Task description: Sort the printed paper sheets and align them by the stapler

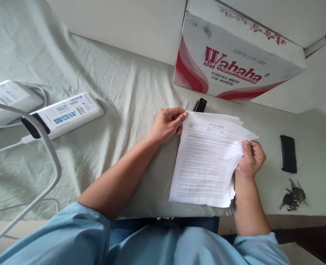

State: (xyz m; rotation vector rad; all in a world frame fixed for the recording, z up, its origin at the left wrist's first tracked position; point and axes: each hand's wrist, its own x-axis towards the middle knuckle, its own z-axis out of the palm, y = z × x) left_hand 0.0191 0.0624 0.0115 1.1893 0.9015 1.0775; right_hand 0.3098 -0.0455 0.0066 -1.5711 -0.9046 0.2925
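**Both hands on a stack of printed sheets**

So the left hand (168, 123) has its fingertips pinched on the top left corner of a stack of papers (204, 165), thumb and fingers closed on the edge. The right hand (250, 159) is clamped on the right edge of the same stack, thumb on top, with the sheets fanned out a bit under it. The papers lie on a table covered with a pale green cloth (118, 95), right in front of the person, bottom edge near the table's front edge. Top sheet is full of small printed text, too small to read.

Just behind the stack's top edge there's a small black object (200, 105), can't tell what it is. Behind that sits a Wahaha water carton (229, 62). Off to the right, well apart from the papers, there's a black phone (288, 153) and a bunch of keys (293, 195) near it. Far left has two white power banks (66, 114) with cables.
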